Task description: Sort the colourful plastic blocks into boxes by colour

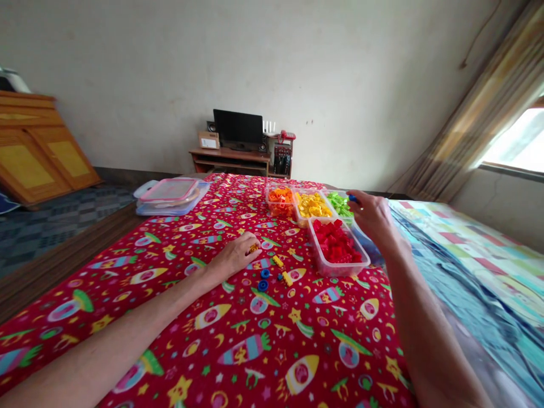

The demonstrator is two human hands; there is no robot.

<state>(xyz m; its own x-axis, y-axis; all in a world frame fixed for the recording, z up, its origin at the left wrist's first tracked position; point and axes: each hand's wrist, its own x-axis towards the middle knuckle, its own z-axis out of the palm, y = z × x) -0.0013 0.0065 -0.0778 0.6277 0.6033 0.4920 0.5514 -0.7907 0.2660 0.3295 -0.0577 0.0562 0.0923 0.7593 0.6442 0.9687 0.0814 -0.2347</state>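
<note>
My left hand point(238, 253) rests on the red patterned cloth, its fingers closed around a small yellow toy brick point(254, 248). Up at the right, my right hand point(376, 220) pinches a small blue toy piece point(352, 198) above the green and blue containers. Near my left hand lie two yellow bricks, one point(277, 260) farther off and another point(288, 278) with a blue bit point(280, 277) beside it. Two round blue wheel-like pieces point(263, 285) are next to them. A clear box of red bricks point(338, 269) stands left of my right forearm.
Behind the red box are boxes of orange pieces point(280, 197), yellow pieces point(314, 204) and green pieces point(339, 202). A blue-filled box point(369, 245) is partly hidden by my right hand. Stacked lids point(168, 195) lie at the far left. A monitor point(238, 129) stands by the wall.
</note>
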